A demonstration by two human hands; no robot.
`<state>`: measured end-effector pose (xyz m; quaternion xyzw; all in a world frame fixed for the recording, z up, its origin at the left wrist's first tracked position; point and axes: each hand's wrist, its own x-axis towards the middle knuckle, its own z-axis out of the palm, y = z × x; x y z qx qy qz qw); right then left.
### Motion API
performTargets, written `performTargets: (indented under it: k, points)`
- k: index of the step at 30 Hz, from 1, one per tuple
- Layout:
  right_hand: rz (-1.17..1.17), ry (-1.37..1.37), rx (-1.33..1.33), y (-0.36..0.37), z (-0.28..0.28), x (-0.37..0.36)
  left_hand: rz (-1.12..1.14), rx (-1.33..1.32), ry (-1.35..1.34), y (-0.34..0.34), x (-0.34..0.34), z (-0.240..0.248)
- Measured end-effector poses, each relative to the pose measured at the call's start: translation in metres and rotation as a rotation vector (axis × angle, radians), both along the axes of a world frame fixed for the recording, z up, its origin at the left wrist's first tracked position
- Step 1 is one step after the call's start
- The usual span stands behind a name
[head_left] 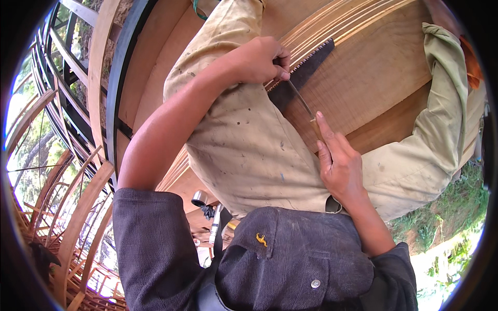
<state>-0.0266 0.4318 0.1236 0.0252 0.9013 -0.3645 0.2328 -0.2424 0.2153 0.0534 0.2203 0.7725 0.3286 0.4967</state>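
Observation:
My right hand (343, 167) is closed round the light wooden handle of a slim file (301, 97), its index finger stretched along the handle. The file's thin metal shaft slants up and left across a dark saw blade (309, 70). At the shaft's far end, the fingers of my left hand (264, 61) are pinched together on the tip, close to the blade's teeth. The saw's toothed edge faces up and left. Its lower end passes behind my trousered leg (249, 140), so any saw handle is hidden.
Under the saw lie broad wooden boards (373, 67), with several thin strips (332, 23) along their far edge. Curved wooden ribs (96, 78) and a dark curved rail (120, 78) rise at left. A metal cup (199, 198) stands near my left elbow. Grass (430, 207) shows at lower right.

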Motion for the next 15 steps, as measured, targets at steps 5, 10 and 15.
performTargets:
  k: [5, 10, 15]
  points:
    - [0.022, 0.052, 0.05, -0.023, -0.012, -0.042, 0.055, -0.081, 0.011, -0.02, -0.026, -0.018]
    - [0.019, 0.114, -0.059, -0.018, -0.019, -0.048, 0.128, -0.021, -0.134, -0.041, -0.04, -0.009]
    - [0.062, 0.055, -0.049, 0.004, 0.005, -0.016, -0.04, 0.011, -0.149, -0.029, -0.017, 0.019]
